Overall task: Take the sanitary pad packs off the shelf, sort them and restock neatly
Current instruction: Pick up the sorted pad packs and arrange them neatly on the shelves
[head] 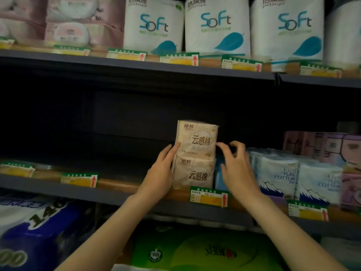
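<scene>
Now both hands flank two stacked, soft beige pad packs (195,155): left hand (162,171) flat against them, right hand (236,169) loosely curled, empty.

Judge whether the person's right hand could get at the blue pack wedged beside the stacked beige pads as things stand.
Probably yes. The right hand hovers just in front of the blue pack, fingers loosely curled and seemingly empty. The beige pad packs and cotton pad packs flank it, so the gap looks tight.

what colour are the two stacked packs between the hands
Pale beige with brown lettering, the stacked packs; seen in the head view.
</scene>
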Demonstrator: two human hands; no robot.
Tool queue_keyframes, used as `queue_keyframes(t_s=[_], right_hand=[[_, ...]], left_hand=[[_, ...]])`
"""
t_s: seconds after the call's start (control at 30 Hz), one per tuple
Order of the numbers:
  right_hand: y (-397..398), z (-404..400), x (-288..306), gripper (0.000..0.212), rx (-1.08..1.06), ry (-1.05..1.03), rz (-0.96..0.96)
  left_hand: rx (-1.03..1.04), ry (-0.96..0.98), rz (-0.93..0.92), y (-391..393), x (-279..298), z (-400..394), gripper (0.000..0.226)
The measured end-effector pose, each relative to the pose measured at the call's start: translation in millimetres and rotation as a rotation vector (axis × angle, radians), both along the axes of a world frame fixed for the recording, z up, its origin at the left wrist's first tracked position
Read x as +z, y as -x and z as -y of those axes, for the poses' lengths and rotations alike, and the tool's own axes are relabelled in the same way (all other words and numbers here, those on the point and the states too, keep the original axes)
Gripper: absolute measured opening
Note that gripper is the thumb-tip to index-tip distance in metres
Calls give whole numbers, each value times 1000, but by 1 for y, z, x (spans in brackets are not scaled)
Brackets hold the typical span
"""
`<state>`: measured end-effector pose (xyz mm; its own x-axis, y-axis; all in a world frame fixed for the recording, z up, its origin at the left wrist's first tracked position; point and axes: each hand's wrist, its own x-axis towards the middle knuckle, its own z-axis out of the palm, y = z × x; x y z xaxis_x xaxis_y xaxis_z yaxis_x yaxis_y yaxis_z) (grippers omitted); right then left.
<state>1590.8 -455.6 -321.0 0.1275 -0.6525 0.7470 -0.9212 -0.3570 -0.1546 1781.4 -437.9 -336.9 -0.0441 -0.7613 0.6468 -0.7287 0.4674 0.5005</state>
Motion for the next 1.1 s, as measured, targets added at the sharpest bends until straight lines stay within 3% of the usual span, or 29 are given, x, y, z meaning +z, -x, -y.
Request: queue_keyframes(t_s=[0.1,0.27,0.43,0.63,0.77,0.93,1.1], right_hand=[[10,-15,-14,57,46,47,-42],[10,-60,-91,42,339,64,-71],[-9,-101,-220,55,378,-425,-121],[-59,-127,-340,56,440,-881,-277],[-99,-139,-407,54,419,-1099,-429],[-118,-147,-483,61,445,-1313,-558],[-138,-130,-524,55,445,-1347,-494]], left_hand=[[59,138,-95,-17,-23,-19,62],[132,291,-158,-48,-103,-75,39],[113,-45,-18,-72,-245,-134,38],[210,-622,60,-97,-371,-171,43],[328,-908,270,-106,-398,-179,45],[316,-969,385,-96,-414,-164,43],[309,-1056,586,-100,-443,-161,51]])
